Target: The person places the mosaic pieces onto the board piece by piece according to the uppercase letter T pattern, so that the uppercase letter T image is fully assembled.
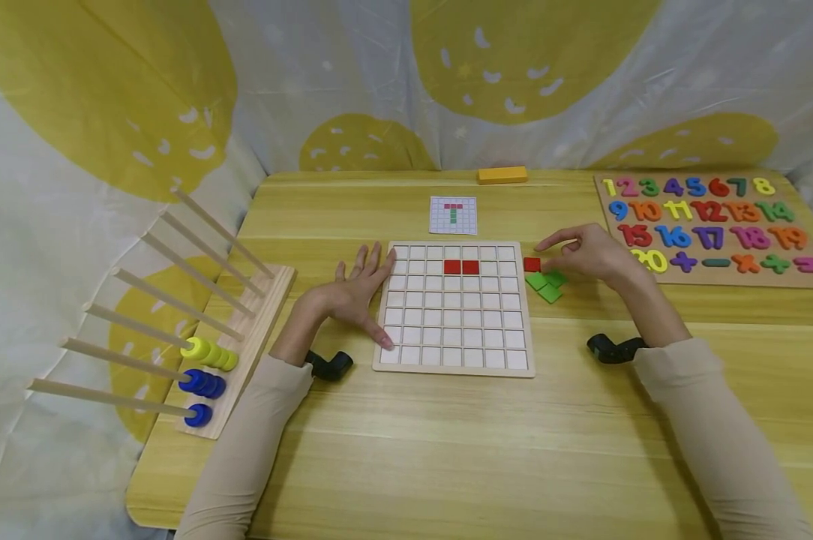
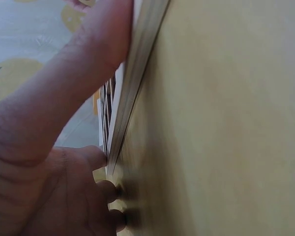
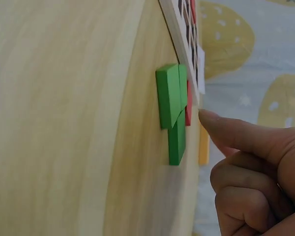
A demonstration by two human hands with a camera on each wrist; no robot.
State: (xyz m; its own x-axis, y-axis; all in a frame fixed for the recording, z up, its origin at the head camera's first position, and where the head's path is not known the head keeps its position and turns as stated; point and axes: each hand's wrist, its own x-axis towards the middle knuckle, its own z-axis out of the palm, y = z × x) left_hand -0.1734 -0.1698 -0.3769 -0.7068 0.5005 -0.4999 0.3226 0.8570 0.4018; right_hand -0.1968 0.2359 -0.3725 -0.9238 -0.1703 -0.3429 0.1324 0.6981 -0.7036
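A square wooden grid board (image 1: 457,308) lies on the table with two red tiles (image 1: 461,267) side by side in its second row from the back. My left hand (image 1: 348,298) is spread at the board's left side, its thumb and a fingertip touching the frame. To the board's right, my right hand (image 1: 587,253) hovers over a loose red tile (image 1: 532,264), index finger and thumb apart. No tile shows between them in the right wrist view, where the other fingers are curled. Several green tiles (image 3: 170,98) lie in a small overlapping pile beside the red one.
Behind the board lies a pattern card (image 1: 453,215) showing a red and green T. A yellow-orange block (image 1: 502,175) is at the table's back edge. A number puzzle board (image 1: 717,229) occupies the right; at left stands a peg rack (image 1: 261,313) with yellow and blue beads.
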